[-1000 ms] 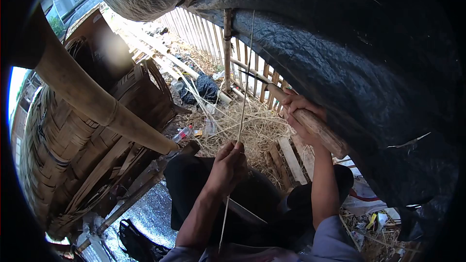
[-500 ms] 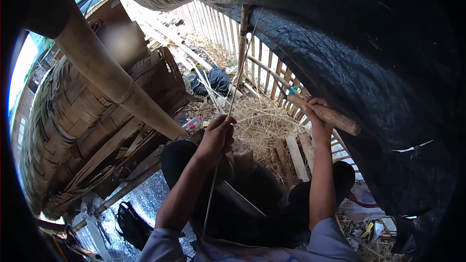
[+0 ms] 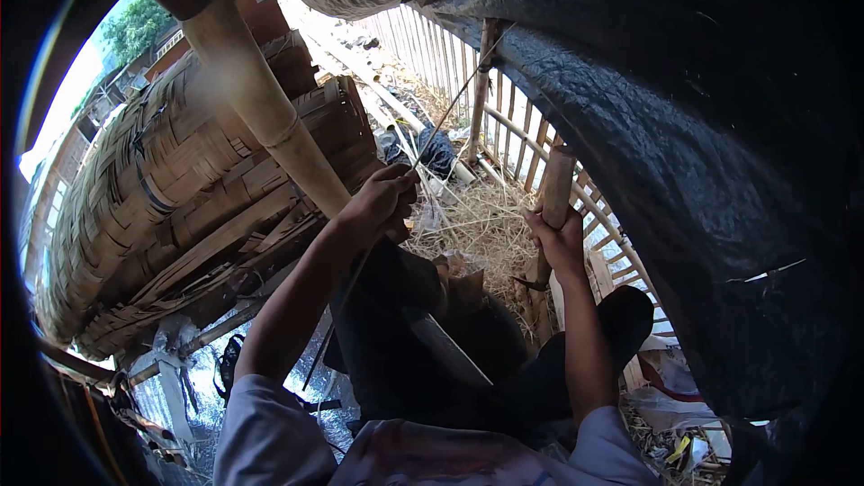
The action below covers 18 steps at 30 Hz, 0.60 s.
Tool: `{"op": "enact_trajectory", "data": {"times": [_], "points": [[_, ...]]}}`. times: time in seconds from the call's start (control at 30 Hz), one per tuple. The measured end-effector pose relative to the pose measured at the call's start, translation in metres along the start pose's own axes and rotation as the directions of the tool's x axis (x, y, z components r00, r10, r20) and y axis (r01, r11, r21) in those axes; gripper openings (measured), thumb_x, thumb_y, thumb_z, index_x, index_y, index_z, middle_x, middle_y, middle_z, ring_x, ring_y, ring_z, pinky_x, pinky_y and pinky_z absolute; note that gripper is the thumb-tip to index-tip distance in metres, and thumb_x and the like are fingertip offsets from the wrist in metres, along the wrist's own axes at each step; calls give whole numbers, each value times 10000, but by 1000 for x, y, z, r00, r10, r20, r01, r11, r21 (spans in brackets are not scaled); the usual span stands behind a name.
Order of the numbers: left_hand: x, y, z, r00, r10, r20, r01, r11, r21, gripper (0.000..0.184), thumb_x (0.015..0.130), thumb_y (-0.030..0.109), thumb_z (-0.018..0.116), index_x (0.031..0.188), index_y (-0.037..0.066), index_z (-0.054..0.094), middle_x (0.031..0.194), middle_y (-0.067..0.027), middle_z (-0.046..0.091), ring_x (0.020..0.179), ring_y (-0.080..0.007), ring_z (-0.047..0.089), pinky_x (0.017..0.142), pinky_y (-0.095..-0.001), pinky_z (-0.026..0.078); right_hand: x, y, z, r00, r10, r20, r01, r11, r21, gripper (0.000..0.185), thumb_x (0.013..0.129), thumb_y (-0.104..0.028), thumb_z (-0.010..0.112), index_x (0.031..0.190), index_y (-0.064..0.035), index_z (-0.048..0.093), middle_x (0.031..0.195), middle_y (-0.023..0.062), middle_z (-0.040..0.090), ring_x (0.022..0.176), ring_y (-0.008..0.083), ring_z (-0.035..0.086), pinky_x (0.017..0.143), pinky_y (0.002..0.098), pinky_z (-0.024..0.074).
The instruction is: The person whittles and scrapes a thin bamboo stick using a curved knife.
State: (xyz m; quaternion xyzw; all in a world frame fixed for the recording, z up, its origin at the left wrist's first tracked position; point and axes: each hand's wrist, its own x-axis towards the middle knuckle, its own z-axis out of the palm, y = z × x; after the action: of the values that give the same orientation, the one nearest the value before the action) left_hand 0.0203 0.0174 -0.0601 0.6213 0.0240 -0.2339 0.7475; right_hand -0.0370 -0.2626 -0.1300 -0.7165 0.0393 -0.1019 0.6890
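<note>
A long thin strip (image 3: 447, 117) runs slantwise through my left hand (image 3: 385, 198), whose fingers are closed on it. Its upper end reaches toward the post, and its lower part passes down beside my forearm. On the right, my right hand (image 3: 559, 238) is wrapped round the thick wooden handle (image 3: 557, 187) of a tool. The handle points upward, and a dark curved blade (image 3: 533, 284) shows below the hand. Between my legs lies a flat, pale-edged piece (image 3: 454, 349). The two hands are apart.
Large woven bamboo baskets (image 3: 193, 171) and a thick bamboo pole (image 3: 270, 117) stand at the left. Dry shavings (image 3: 490, 225) cover the ground ahead, before a slatted fence (image 3: 432, 54). A black tarp (image 3: 684, 171) hangs at the right.
My left hand has moved up and left with the strip, which is more slanted. My right hand has turned the tool, so its blade points down instead of up and left. The view has shifted.
</note>
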Motion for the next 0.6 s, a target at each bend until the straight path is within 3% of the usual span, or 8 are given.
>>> {"op": "enact_trajectory", "data": {"times": [0.17,0.37,0.43,0.5,0.6], "points": [[-100,-26,22,998,-52,-34,56,991,122,179,998,262,432,979,92,487,629,54,380,450,-29,317,376,-204,234,-14,9,17,994,-15,104,23,997,-68,264,772,-228,752,877,-9,648,751,41,645,714,98,599,667,284,480],[-159,-82,28,989,-145,-28,148,978,150,203,998,294,430,962,101,485,638,68,387,478,-19,337,416,-187,265,-32,1,42,961,13,278,-16,1000,8,274,782,-275,748,821,-25,644,700,5,623,674,60,579,597,248,456],[-159,-104,30,982,-190,12,189,980,69,212,1001,293,419,943,98,478,646,64,394,505,-16,352,443,-178,285,-36,2,54,958,48,283,-92,985,144,294,778,-302,752,793,-34,632,658,-22,590,618,40,536,550,232,422],[-155,-124,31,981,-187,43,183,979,85,211,1006,284,400,924,100,463,654,54,396,524,-23,364,455,-183,300,-34,8,60,966,72,248,-97,991,91,275,782,-277,755,776,-38,621,640,-34,568,592,37,506,531,236,403],[-152,-141,32,972,-194,135,203,978,-56,208,1008,285,381,915,108,439,666,48,393,521,-37,360,458,-197,313,-36,19,68,965,-5,263,-41,985,169,179,799,-185,740,780,-46,628,652,-32,574,602,33,507,525,231,399]]}}
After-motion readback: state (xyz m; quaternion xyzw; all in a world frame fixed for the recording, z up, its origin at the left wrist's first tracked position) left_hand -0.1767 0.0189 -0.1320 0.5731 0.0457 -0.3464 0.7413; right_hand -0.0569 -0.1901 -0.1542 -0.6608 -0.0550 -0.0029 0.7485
